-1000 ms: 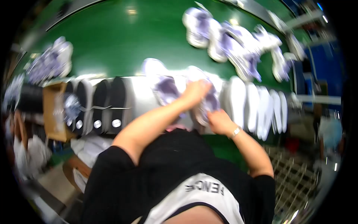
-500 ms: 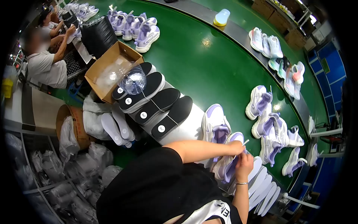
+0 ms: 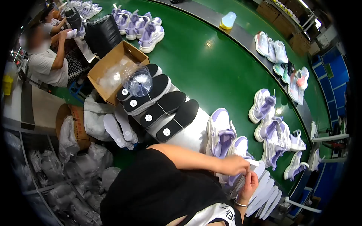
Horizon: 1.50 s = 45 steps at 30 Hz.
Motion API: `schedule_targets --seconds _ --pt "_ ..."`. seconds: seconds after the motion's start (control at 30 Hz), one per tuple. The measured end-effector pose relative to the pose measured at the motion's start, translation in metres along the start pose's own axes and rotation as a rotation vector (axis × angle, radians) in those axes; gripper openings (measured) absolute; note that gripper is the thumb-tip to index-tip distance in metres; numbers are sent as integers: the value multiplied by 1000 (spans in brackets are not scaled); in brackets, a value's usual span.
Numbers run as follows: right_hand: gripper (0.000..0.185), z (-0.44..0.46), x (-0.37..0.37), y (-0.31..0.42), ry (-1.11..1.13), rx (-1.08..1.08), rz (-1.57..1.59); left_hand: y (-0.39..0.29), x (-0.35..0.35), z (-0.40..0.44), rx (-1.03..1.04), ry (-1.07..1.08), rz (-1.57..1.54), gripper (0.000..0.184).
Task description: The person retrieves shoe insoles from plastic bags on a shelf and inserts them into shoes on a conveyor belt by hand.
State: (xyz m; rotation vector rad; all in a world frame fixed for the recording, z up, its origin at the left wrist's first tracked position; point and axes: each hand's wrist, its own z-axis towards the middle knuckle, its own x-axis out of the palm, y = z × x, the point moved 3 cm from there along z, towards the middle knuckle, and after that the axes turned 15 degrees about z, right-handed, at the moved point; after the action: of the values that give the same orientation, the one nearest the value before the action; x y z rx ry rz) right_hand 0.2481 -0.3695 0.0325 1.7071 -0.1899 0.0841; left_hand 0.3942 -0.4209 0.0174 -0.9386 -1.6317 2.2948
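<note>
My left hand [image 3: 234, 165] is closed over the nearer of two white-and-lilac sneakers, and a narrow white strip [image 3: 252, 162] sticks out past its fingers. Just below it, my right hand [image 3: 248, 185], with a bracelet at the wrist, has its fingers pinched together. What that pinch holds, if anything, is too small to make out. The nearer sneaker [image 3: 239, 146] is partly covered by my left hand. Beside it stands the other sneaker [image 3: 220, 132], toe pointing away from me. A row of pale insoles [image 3: 264, 192] lies fanned out beside my right hand.
Black insoles [image 3: 166, 109] on white ones lie left of the sneakers, by an open carton [image 3: 109, 90] with a clear plastic bottle [image 3: 138, 83]. More sneakers [image 3: 269, 128] stand on the green table [image 3: 203, 64]. Bagged items [image 3: 81, 169] fill the lower left. A co-worker [image 3: 47, 62] sits upper left.
Both my hands have moved down, off the sneaker's opening, and the white strip now points right from my left hand. The co-worker's hands have shifted and hold a shoe. The view has shifted slightly.
</note>
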Motion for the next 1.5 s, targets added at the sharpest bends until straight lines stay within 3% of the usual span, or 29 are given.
schedule_targets --seconds 0.07,0.1,0.13,0.17,0.2,0.23,0.27,0.3,0.37,0.4,0.43,0.47,0.5,0.57,0.6,0.67,0.8,0.83,0.97,1.1,1.17,1.2,1.23,1.27,1.3,1.33,1.4,1.43,1.5 --pt "25 -5 5 -2 -59 -36 -89 9 -29 -13 -41 -166 158 12" --pt "37 -8 -9 -9 -10 10 -172 8 -60 -24 -28 -303 432 12" --pt "37 -5 -23 -18 -29 20 -171 17 -91 -42 -39 -531 437 13" --pt "39 -6 -37 -30 -25 84 -288 7 -137 -69 -166 -694 531 14" --pt "41 -16 -53 -44 -50 150 -405 16 -178 -93 -184 -839 873 19" --pt "42 -22 -58 -64 -63 219 -309 1 -207 -112 -423 -910 1222 18" --pt "43 -21 -60 -72 -95 277 -207 8 -234 -134 -490 -1103 1165 17" --pt "44 -19 -39 -66 -47 316 -96 18 -256 -159 -603 -1113 1235 19" --pt "44 -18 -41 -90 -89 340 -161 35 -282 -197 -866 -891 1873 33" --pt "46 -15 -37 -93 -90 336 -199 36 -270 -196 -807 -1121 2038 40" --pt "47 -10 -20 -83 -69 328 -287 14 -250 -172 -813 -1078 1922 42" --pt "43 -5 -5 -79 -62 312 -283 14 -238 -155 -472 -1037 1578 35" --pt "40 -2 4 -86 -57 242 -280 21 -212 -135 -595 -961 869 24" --pt "31 12 24 -72 24 223 -309 23 -140 -86 -461 -627 685 19" --pt "31 15 31 -67 84 277 -266 37 -102 -71 -353 -370 886 40" --pt "36 19 37 -58 249 250 -173 28 -46 -33 -445 90 1030 84" --pt "35 38 -7 -37 302 -72 -548 64 -31 11 -489 137 1053 76" --pt "30 46 -21 -20 181 27 -565 74 -40 20 -478 98 1005 74" --pt "26 104 -116 19 -186 -257 -588 95 -106 65 -539 -137 1076 71" --pt "40 169 -219 16 -378 -191 -815 129 -195 120 -758 -303 1157 67" --pt "51 199 -252 -1 -324 -148 -818 107 -211 142 -676 -429 1304 35" --pt "57 216 -266 -11 -348 -76 -889 128 -211 155 -662 -571 1295 31" --pt "62 234 -284 -26 -333 -105 -928 125 -196 166 -441 -709 1205 21" --pt "66 251 -308 -45 -293 -166 -920 94 -172 173 -273 -590 1362 20" --pt "72 264 -309 -52 -265 -225 -899 137 -140 189 -143 -620 1290 22" --pt "78 277 -311 -61 -256 -237 -839 100 -126 196 -308 -253 1200 22" --pt "74 298 -325 -81 -244 -198 -791 112 -70 217 -296 -221 1006 44" --pt "72 303 -314 -75 -311 -94 -910 107 -51 224 -352 -36 977 65" --pt "62 287 -281 -43 -394 3 -1183 122 -17 231 -356 9 1059 82"
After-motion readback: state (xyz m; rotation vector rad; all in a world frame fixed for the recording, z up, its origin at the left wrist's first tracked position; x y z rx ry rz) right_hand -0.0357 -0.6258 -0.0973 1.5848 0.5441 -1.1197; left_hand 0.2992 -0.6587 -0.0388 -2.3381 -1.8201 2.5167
